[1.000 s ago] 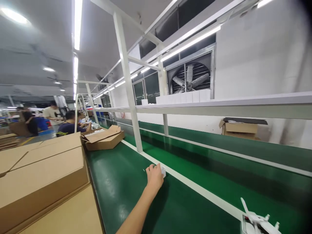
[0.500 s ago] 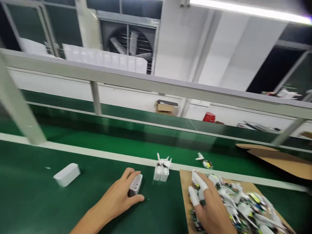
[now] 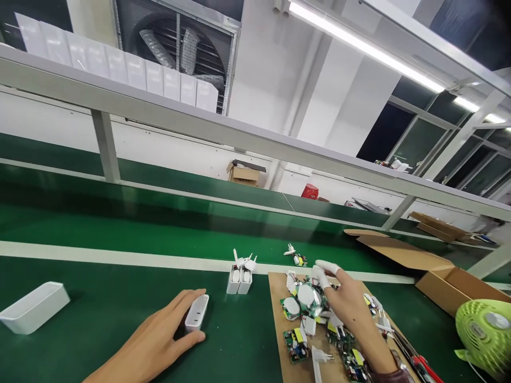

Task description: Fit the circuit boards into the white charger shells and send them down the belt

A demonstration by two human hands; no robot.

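A lime-green fan (image 3: 481,335) has entered view at four o'clock; at seven, my half-curled left hand (image 3: 162,335) clasps a white casing (image 3: 197,313); my right hand (image 3: 346,298) bends over circuit boards (image 3: 295,344), grip unclear.

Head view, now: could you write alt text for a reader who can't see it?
A person's left hand curves around a small white case on a green table, while the right hand, with white finger covers, is over circuit boards on cardboard. Two white boxes topped with plugs stand farther back; a green fan is at far right.
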